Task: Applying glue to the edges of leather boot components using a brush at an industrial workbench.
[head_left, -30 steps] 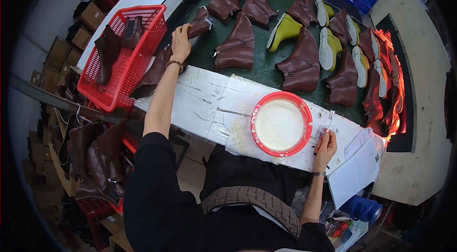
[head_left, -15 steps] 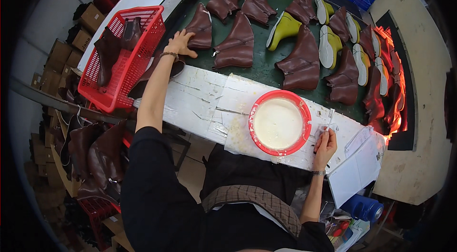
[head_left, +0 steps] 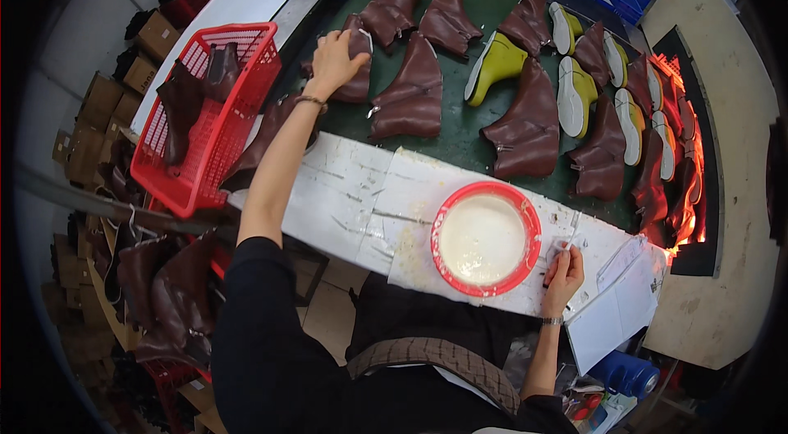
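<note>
My left hand (head_left: 335,65) lies over a dark brown leather boot upper (head_left: 356,73) at the left of the green work surface, fingers stretched across it and thumb out to the right. Another brown upper (head_left: 410,93) lies just right of it. At the front of the bench, my right hand (head_left: 564,276) is closed on a thin white stick (head_left: 574,229); its working end is too small to make out. Left of that hand stands a red bowl (head_left: 439,266) holding creamy white liquid (head_left: 483,239).
A red basket (head_left: 215,129) with brown boots stands at left. More uppers and several yellow-green, white-soled pieces (head_left: 497,66) cover the surface toward a glowing heater opening (head_left: 683,147) at right. A white notebook (head_left: 617,311) and blue bottle (head_left: 625,375) are near my right arm.
My left hand has shifted right, from the upper's left edge onto its face, with its fingers closer together. The bench sits lower in view. Another person's fingers appear by the far green bowl.
</note>
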`<action>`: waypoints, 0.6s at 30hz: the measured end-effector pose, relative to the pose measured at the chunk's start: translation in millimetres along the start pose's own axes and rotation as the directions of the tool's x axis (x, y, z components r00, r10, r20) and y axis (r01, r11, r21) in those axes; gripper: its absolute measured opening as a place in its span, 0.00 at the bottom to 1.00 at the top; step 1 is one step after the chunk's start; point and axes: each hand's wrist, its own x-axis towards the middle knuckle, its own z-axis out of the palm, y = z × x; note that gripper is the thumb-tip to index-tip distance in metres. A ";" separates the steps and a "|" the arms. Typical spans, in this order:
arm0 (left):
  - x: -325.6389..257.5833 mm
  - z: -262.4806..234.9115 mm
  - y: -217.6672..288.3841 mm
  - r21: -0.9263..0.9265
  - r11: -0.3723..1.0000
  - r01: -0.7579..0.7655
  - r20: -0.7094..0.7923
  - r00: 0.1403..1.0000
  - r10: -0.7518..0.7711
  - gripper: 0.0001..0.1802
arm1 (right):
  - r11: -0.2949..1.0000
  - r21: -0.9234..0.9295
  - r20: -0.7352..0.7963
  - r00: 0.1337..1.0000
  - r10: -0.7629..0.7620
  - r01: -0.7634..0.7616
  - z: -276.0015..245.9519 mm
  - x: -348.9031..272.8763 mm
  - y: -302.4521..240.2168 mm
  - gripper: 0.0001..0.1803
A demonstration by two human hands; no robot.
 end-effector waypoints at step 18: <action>11.1 93.5 -48.0 0.079 0.993 0.093 0.174 0.979 -0.105 0.47 | 1.000 -0.008 -0.048 0.999 0.021 -0.021 2.8 0.5 2.0 0.12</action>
